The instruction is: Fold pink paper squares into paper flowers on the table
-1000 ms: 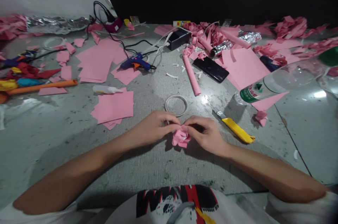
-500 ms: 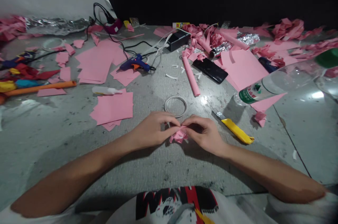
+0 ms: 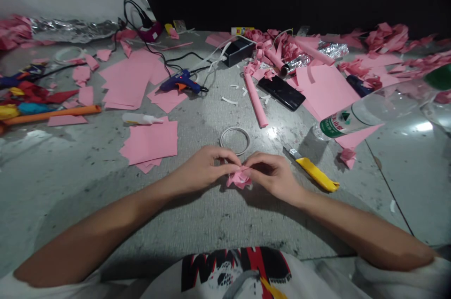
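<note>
We find the pink paper piece (image 3: 239, 179) at the near middle of the bench (image 3: 197, 238), crumpled and many-folded; whether it touches the surface we cannot tell. The left hand (image 3: 204, 170) has its grip pinching the piece's upper edge between thumb and fingers; the right hand (image 3: 277, 177) pinches the same edge just beside it. We note a white ring (image 3: 235, 129) lying just beyond the hands, a yellow cutter (image 3: 317, 174) right of them, and stacked pink sheets (image 3: 153, 143) to the left.
</note>
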`<state>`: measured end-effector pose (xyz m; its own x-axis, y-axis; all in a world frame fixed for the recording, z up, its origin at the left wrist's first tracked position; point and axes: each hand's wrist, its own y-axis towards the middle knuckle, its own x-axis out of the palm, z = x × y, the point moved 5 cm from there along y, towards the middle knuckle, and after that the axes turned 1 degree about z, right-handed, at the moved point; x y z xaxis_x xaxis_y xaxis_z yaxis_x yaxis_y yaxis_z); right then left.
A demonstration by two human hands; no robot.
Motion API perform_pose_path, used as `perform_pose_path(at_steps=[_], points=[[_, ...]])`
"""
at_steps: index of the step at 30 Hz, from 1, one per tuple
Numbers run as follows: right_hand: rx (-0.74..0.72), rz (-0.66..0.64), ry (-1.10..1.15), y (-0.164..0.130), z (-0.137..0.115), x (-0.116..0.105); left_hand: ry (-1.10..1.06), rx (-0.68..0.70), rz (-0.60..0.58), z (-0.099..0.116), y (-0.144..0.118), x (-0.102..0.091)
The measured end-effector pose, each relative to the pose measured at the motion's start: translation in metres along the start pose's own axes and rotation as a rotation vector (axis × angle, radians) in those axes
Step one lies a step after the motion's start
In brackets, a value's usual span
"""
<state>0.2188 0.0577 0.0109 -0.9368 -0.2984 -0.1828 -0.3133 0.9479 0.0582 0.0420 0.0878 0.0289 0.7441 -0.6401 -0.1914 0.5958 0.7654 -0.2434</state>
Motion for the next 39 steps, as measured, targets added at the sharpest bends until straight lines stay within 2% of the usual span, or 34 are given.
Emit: perform_pose_path(at_steps=[6,10,14,18,21,25,28,34,39], points=[[0.056,-0.021,0.274,0.002,0.015,-0.003,-0.195,-0.023,0.044,-0.010,0.005,0.000],[0.050,-0.110,0.310,0.001,0.017,-0.005,-0.445,-0.052,0.004,-0.020,0.006,0.009],[0.016,-0.157,0.267,-0.001,0.015,-0.005,-0.511,-0.037,0.033,-0.025,0.006,0.012],[0.001,-0.109,0.263,-0.001,0.016,-0.003,-0.444,-0.007,0.064,-0.023,0.005,0.009],[0.004,-0.071,0.291,0.000,0.016,-0.002,-0.389,0.007,0.028,-0.019,0.004,0.005],[0.006,-0.104,0.309,0.001,0.013,-0.001,-0.415,-0.002,-0.045,-0.015,0.004,0.006],[0.011,-0.129,0.269,0.002,0.011,-0.001,-0.416,-0.009,-0.039,-0.016,0.004,0.008],[0.033,-0.120,0.209,0.002,0.009,0.000,-0.107,0.038,0.099,-0.007,0.002,0.003],[0.040,-0.094,0.105,0.000,0.006,0.001,0.067,0.038,0.076,0.006,-0.001,0.003]])
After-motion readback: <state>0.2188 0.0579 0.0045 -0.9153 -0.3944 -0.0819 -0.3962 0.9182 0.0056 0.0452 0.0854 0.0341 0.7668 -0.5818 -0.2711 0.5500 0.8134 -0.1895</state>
